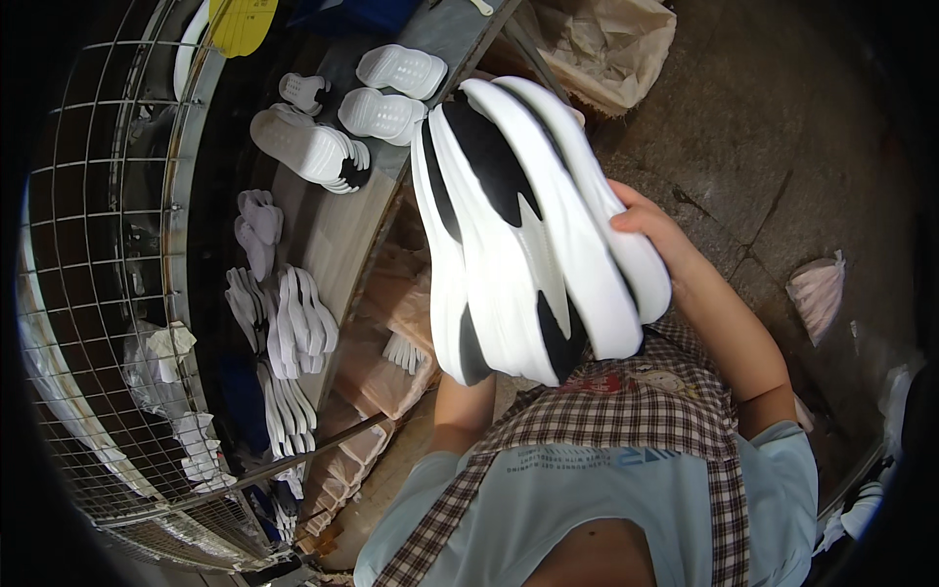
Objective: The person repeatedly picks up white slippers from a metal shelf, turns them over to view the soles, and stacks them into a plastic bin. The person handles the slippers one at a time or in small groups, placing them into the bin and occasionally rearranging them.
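Several thick white shoe soles (499, 284) with black patches are held side by side in front of my chest. My right hand (653, 230) grips them from the right, its thumb and a finger showing against the outermost sole and the rest hidden behind it. From below, my left forearm (463, 416) runs up to the lower left of the soles. They cover my left hand, so its fingers do not show. On the bench left of the soles lie two pale soles (386, 114) and a stack of white soles (308, 147) with black ends.
More white soles (301, 323) line the bench (342, 235) on the left, beside a wire mesh guard (108, 196). Bins with pinkish liners (391, 293) stand under the bench. A lined sack (611, 49) is at the far side, and a small bag (818, 293) lies on the floor.
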A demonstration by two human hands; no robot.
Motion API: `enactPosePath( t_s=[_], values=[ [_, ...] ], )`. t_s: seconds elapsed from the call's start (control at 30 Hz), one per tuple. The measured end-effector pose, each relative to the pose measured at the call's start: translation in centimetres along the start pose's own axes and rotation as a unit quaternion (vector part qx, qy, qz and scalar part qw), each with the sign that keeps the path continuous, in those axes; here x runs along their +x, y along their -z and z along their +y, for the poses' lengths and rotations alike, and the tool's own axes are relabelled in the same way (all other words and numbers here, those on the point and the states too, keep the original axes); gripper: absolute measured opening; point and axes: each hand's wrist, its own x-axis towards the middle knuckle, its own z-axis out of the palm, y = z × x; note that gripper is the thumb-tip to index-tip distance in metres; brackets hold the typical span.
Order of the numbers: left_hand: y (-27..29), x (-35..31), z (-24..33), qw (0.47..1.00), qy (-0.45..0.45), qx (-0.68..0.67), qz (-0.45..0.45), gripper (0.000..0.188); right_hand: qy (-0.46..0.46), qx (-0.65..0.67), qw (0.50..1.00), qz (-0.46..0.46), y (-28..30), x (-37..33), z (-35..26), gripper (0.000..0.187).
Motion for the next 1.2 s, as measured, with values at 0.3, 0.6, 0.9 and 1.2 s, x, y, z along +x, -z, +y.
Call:
enactPosePath(
  t_s=[0.3, 0.6, 0.9, 1.2],
  values=[
    [3.4, 3.2, -0.5, 0.953, 0.078, -0.206, -0.209, 0.096, 0.023, 0.29, 0.956, 0.041, 4.6, -1.2, 3.7, 0.034],
    [3.4, 2.2, -0.1, 0.968, 0.062, -0.195, -0.146, 0.091, -0.006, 0.226, 0.97, 0.089, 4.9, -2.2, 3.1, 0.042],
    [3.6, 3.0, 0.2, 0.995, 0.042, -0.026, -0.09, 0.091, -0.037, 0.158, 0.987, 0.01, 3.5, -1.0, 3.6, 0.076],
    [6.7, 5.4, -1.2, 0.893, 0.109, -0.309, -0.309, 0.092, -0.032, 0.305, 0.951, 0.034, 5.5, -1.4, 4.9, 0.055]
  ],
)
